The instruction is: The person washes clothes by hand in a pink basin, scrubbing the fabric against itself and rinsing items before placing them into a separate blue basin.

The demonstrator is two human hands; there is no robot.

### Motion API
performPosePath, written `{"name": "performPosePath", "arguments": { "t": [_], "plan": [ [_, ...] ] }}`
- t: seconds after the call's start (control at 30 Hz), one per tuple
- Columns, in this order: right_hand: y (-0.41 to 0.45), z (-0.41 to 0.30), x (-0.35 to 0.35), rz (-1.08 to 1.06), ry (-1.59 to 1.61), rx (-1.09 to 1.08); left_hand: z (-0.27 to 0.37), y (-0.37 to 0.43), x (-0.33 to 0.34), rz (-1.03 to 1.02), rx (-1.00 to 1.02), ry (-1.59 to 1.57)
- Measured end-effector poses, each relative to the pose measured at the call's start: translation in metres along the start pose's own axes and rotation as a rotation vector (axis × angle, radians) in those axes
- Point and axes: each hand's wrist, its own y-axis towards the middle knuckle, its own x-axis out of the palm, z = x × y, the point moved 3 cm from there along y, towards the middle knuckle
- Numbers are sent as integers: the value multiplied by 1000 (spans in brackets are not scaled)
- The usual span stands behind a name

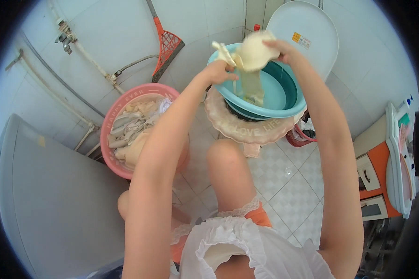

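Note:
A pale yellow wet garment [256, 52], partly blurred, is stretched between my two hands above a blue-and-green plastic basin [262, 113]. My left hand [220, 72] grips its gathered left end over the basin's left rim. At the upper right, my right hand [282, 50] pinches the other side. Part of the cloth hangs down into the basin. The basin rests on a closed toilet's padded, scalloped seat cover [244, 130]. To the left, a pink plastic tub [106, 139] holds a heap of pale, wet clothes [136, 125], partly hidden by my left forearm.
An upright white toilet lid [310, 28] stands behind the basin. An orange-red plastic brush or scraper [164, 48] leans on the tiled wall near a metal tap [66, 42]. A red waste basket [296, 136], a washbasin cabinet [377, 164] and a grey appliance [63, 202] flank the tiled floor.

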Motion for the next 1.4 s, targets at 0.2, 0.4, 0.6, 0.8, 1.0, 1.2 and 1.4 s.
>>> {"name": "performPosePath", "arguments": {
  "t": [0.2, 0.4, 0.6, 0.8, 1.0, 1.2, 1.4],
  "plan": [
    [18, 20, 38, 198, -1153, -171, -27, -57, -18, 282, -30, -61],
    [45, -22, 202, -59, -878, -733, -136, -143, -25, 468, -238, -213],
    [5, 77, 386, -538, -1041, -610, -241, -280, -12, 597, -620, -155],
    [24, 162, 415, -443, -1025, -623, -246, -299, -12, 606, -573, -163],
    [55, 188, 410, -445, -746, -501, -251, -282, -23, 366, -653, -197],
    [74, 135, 414, -563, -651, -336, -242, -259, -45, 595, -567, -307],
    [11, 48, 431, -742, -17, -432, -231, -228, -54, 940, -256, -447]
  ]
}}
